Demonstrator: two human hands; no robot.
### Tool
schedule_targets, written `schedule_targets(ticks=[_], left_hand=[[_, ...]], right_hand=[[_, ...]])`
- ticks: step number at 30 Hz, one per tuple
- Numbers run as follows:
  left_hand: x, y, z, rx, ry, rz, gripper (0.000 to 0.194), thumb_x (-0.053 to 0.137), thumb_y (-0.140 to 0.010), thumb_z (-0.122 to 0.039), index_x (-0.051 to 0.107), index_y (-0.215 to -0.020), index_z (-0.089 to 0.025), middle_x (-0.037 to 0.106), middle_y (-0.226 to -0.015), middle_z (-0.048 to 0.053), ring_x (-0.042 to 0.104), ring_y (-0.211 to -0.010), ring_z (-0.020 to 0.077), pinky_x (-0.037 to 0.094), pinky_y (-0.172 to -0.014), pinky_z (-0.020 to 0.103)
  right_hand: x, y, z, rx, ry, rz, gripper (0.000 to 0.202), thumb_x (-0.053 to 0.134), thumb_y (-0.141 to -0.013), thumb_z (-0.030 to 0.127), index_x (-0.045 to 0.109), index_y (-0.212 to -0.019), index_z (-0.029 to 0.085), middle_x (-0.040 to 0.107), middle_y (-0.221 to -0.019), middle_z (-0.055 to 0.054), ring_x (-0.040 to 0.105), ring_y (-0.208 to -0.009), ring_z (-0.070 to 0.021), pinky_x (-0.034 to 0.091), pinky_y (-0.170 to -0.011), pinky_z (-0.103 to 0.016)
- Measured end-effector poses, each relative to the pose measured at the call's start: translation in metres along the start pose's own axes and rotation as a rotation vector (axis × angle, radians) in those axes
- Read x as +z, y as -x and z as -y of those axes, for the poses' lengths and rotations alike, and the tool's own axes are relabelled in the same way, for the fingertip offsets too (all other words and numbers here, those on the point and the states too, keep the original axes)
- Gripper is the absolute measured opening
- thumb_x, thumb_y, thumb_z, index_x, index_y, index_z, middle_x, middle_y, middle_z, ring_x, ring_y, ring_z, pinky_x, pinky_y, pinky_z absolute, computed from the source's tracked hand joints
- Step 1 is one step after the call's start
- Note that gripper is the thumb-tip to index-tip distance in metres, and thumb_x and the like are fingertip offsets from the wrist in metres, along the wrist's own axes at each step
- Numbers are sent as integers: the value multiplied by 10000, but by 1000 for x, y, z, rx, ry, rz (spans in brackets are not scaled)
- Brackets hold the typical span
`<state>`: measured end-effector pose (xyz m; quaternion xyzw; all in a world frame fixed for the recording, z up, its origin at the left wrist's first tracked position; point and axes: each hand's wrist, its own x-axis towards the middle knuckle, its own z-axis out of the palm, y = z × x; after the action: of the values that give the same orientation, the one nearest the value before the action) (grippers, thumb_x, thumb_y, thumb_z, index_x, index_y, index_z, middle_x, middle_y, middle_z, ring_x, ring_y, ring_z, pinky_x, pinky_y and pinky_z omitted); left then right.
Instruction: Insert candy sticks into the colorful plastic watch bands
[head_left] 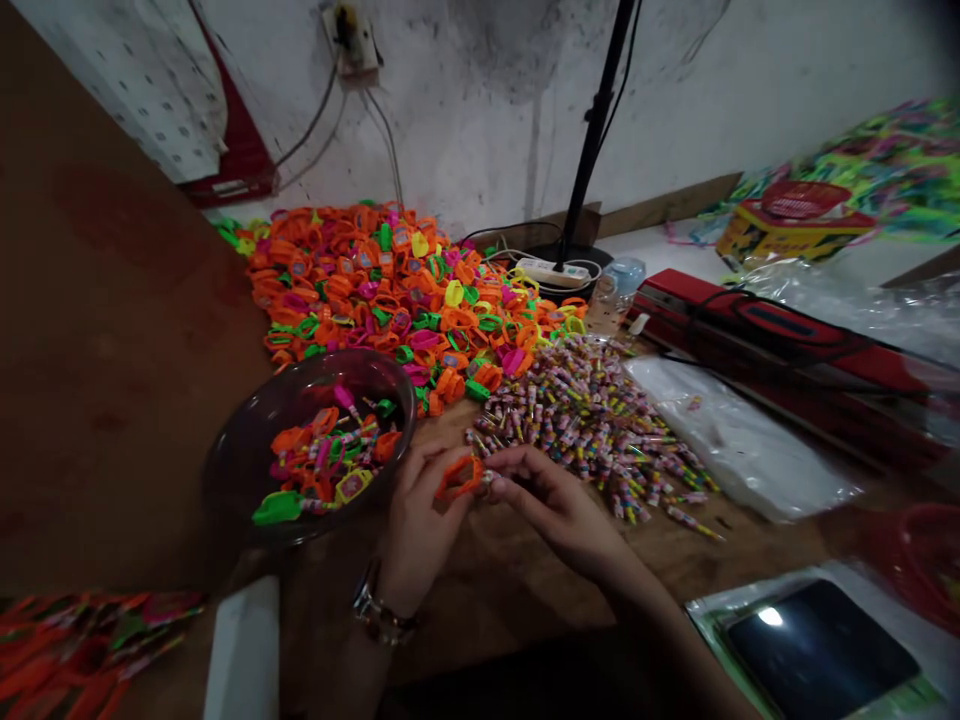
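My left hand (421, 520) is closed on an orange plastic toy watch (459, 480), holding its looped band between thumb and fingers. My right hand (551, 505) pinches a small printed tube (487, 480) at the right side of the watch; most of the tube is hidden by my fingertips. Just right of my hands lies a heap of similar printed tubes (585, 420). Behind them spreads a large pile of orange, pink, green and yellow toy watches (375, 290). To the left stands a dark translucent bowl (232, 470) with several watches and tubes in it.
A red bag sealer (780, 320) with a black cord lies at the right, beside clear plastic bags (739, 440). A power strip (551, 270) and black pole (592, 140) stand at the back. A dark-screened device (825, 640) lies front right. Brown board (112, 300) rises at left.
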<state>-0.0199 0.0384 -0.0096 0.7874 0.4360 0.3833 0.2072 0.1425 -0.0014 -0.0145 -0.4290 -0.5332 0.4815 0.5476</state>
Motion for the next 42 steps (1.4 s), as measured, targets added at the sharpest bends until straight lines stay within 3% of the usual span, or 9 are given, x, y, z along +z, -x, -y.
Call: schedule_targets(ticks=[10,17,27,31,34,37,38,39,42], left_hand=[[-9,19,-7,279,-191,72,295,455,-903,-107,550,-1165,-201,644,-1113,51,565,-1055,169,499,-937,357],[-18,38,-14,250,-134,72,289,467,-887,-79,597,-1120,-190,673,-1085,30,562,-1021,149,517,-901,304],[-33,8,1,288,-70,115,234,497,-896,-125,623,-1072,-213,682,-1067,40,598,-993,139,524,-863,299],[-32,5,6,282,-35,196,217,492,-902,-150,614,-1069,-214,678,-1044,42,606,-993,138,529,-843,282],[-34,4,16,282,-243,28,257,450,-916,-161,593,-1120,-224,648,-1120,56,560,-1106,170,453,-978,379],[-31,-2,28,161,-647,-369,360,540,-877,-256,539,-1236,-234,495,-1357,97,294,-1353,314,118,-1102,633],[-26,-6,31,147,-728,-404,409,572,-856,-282,524,-1260,-238,445,-1403,99,221,-1379,346,46,-1090,666],[-16,-10,35,164,-758,-356,423,577,-848,-281,521,-1265,-239,431,-1415,96,214,-1381,350,46,-1094,662],[29,-27,52,186,-623,53,405,447,-857,-107,543,-1238,-204,546,-1302,88,451,-1249,227,313,-1103,451]], right_hand=[[11,8,-16,13,171,-12,264,569,-829,415,613,-965,194,686,-908,-78,641,-816,-192,527,-749,-318],[29,26,-22,59,80,20,251,529,-853,423,643,-892,203,604,-688,-13,554,-602,-141,515,-662,-271],[50,-1,-35,107,-192,-58,350,569,-806,518,630,-808,174,515,-638,17,467,-587,-114,412,-551,-216],[37,-1,-48,143,-231,73,376,548,-825,519,653,-898,165,567,-674,2,514,-616,-119,440,-593,-229],[16,5,-68,119,19,100,430,551,-835,451,598,-1173,190,654,-883,-55,591,-788,-176,488,-711,-294],[-2,9,-89,21,538,-40,501,519,-841,287,484,-1332,192,640,-1044,-112,584,-930,-241,482,-819,-381],[-5,8,-95,2,734,-59,502,497,-837,217,484,-1337,188,632,-1059,-126,577,-951,-255,470,-847,-400],[-6,5,-99,-6,912,-52,507,476,-827,153,495,-1332,191,627,-1056,-133,573,-959,-261,458,-865,-405],[1,-9,-106,3,1256,30,529,433,-822,57,515,-1320,216,617,-1058,-142,567,-960,-258,459,-837,-373]])
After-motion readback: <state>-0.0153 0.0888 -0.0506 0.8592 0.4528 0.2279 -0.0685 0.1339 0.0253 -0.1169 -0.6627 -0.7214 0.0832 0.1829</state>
